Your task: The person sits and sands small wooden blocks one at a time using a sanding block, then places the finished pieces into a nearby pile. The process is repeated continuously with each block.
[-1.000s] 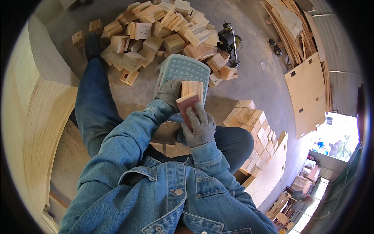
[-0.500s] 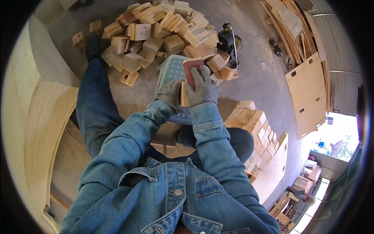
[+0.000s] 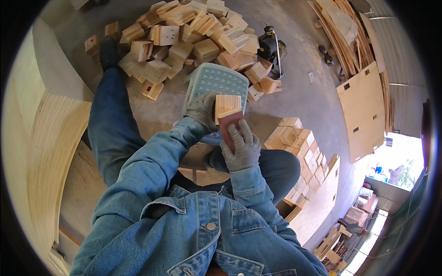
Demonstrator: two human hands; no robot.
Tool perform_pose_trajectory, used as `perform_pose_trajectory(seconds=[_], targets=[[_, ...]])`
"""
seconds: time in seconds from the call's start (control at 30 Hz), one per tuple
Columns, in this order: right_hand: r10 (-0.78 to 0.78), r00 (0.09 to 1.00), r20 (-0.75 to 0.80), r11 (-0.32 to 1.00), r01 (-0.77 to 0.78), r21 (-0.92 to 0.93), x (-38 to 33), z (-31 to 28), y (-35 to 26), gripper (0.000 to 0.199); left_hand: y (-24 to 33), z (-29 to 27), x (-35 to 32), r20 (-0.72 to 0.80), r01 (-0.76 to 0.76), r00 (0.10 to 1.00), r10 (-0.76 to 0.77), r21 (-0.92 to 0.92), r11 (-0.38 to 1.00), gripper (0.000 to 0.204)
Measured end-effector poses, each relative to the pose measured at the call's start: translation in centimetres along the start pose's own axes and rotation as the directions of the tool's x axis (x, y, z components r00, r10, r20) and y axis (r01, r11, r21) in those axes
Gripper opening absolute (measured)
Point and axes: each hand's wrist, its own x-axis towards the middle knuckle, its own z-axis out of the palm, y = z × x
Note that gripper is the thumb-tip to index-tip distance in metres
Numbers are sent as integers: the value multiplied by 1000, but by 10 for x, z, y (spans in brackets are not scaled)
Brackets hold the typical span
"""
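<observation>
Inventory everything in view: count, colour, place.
Stool: one, teal, centre
Wood block: one, pale, centre
Pad: one, maroon, at wood block
Loose blocks: many, pale, top centre
Stacked blocks: many, pale, right
Tool: one, black, by loose blocks
Plywood: count unclear, pale, left
Planks: several, brown, upper right
Panels: count unclear, tan, right
Clutter: uncountable, mixed, lower right
Jacket: one, blue, bottom
Legs: two, blue, left and centre
Left hand: one, grey-gloved, beside wood block
Right hand: one, grey-gloved, on pad
</observation>
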Motion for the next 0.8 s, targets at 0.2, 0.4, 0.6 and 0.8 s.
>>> perform_pose_trajectory(seconds=[0.2, 0.4, 0.6, 0.8], targets=[[63, 998, 13, 995, -61, -78, 73, 14, 14, 63, -8, 6, -4, -5, 32, 999, -32, 50, 998, 103], [204, 975, 88, 968, -187, -167, 146, 27, 30, 64, -6, 5, 0, 83, 85, 992, -92, 83, 993, 105], [154, 988, 13, 984, -152, -93, 117, 29, 36, 63, -1, -3, 1, 89, 81, 992, -86, 63, 995, 102], [134, 989, 64, 989, -130, -66, 23, 3, 10, 64, -1, 1, 1, -4, 29, 1000, -29, 28, 999, 96]])
